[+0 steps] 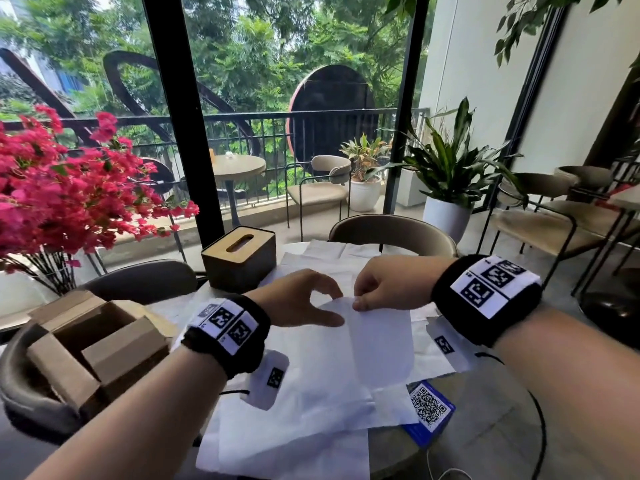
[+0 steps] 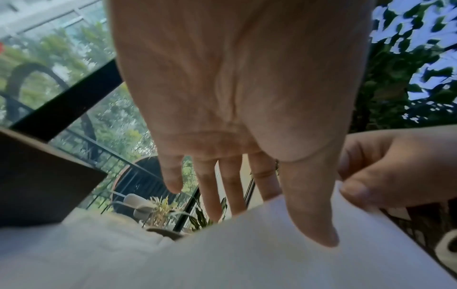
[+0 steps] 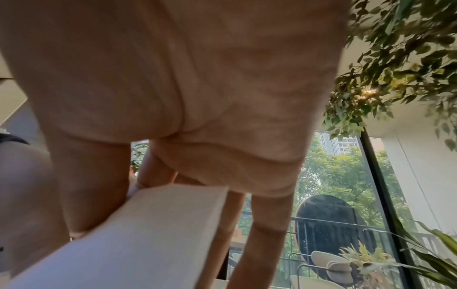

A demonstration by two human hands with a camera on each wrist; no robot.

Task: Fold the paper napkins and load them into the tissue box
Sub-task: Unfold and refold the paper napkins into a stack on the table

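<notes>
Right hand [image 1: 382, 284] pinches corner of thin white paper napkin [image 1: 377, 344], lifted above desk [image 1: 485, 420]; left hand [image 1: 301, 299] spread, thumb apparently touching it. Black wooden-topped tissue box [image 1: 239, 258] beyond, open cardboard box [image 1: 93, 341] left, blue QR card [image 1: 429, 410] near front edge.

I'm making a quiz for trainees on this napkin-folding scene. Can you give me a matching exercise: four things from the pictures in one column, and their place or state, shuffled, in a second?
Things:
1. tissue box
2. cardboard box
3. right hand
4. QR code card

Places or states:
A. pinches the corner of the lifted napkin
B. sits on a chair left of the table, flaps open
C. lies at the table's near edge, partly under napkins
D. stands at the table's far left, lid on

Pairs: 1-D, 2-B, 3-A, 4-C
</notes>
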